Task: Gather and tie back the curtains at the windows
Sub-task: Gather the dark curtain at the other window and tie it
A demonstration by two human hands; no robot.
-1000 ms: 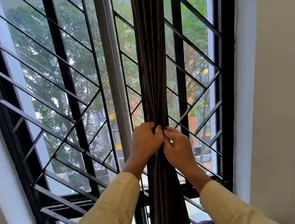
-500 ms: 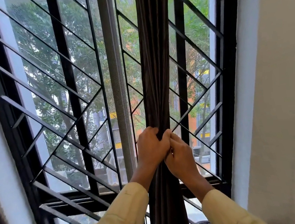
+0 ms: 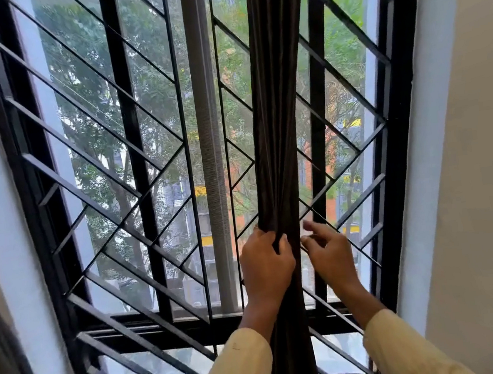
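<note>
The right hand (image 3: 327,249) has let go, fingers spread, so the left hand (image 3: 266,266) alone grips the untied dark brown cloth curtain (image 3: 280,115).

I lose the dark brown gathered fabric curtain (image 3: 277,121) past the top and bottom edges. The left hand (image 3: 267,272) wraps around it, with its fingertips hidden behind the folds. The right hand (image 3: 330,257) is blurred at its tips, so I cannot tell whether it touches the cloth. The pale yellow sleeves (image 3: 235,372) are cut off at the bottom edge.

A home: barred window (image 3: 133,175), dark curtain (image 3: 277,91).
</note>
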